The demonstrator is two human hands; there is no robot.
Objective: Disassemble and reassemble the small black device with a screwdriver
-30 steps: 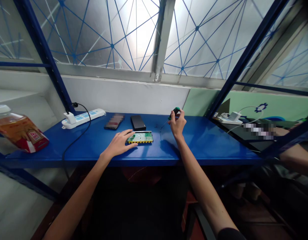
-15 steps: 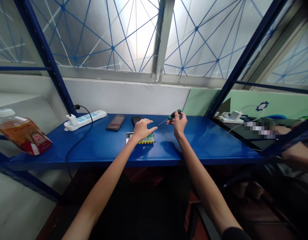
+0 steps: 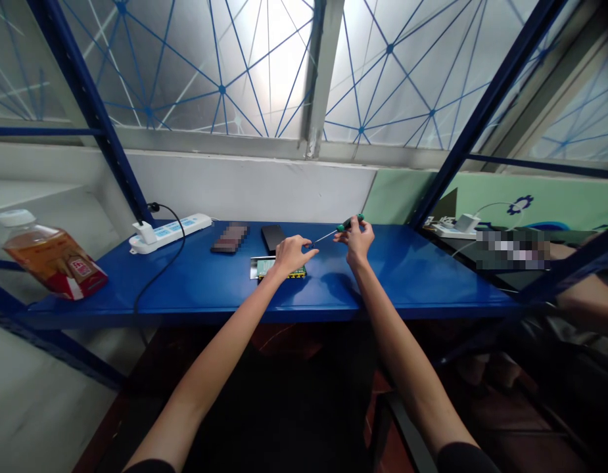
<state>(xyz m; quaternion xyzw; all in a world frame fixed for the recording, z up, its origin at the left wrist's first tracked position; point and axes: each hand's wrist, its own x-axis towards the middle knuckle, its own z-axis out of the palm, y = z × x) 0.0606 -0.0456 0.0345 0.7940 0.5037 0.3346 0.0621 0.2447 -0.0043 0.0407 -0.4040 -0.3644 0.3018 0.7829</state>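
Note:
My right hand (image 3: 357,238) is closed round the green handle of a small screwdriver (image 3: 339,229), held level above the blue shelf (image 3: 382,276). The shaft points left. My left hand (image 3: 290,253) is raised over a green circuit board (image 3: 265,267) and its thumb and fingers pinch at the screwdriver's tip. The board lies flat on the shelf, partly hidden by that hand.
Behind the board lie a black flat device (image 3: 273,236) and a blurred dark object (image 3: 229,237). A white power strip (image 3: 169,232) with a black cable sits at the back left. A bottle of amber liquid (image 3: 50,255) lies at the far left. Another person's arm (image 3: 584,299) shows at the right.
My left hand has lifted off the circuit board and moved right to the screwdriver's tip. My right hand has tilted the screwdriver from upright to level.

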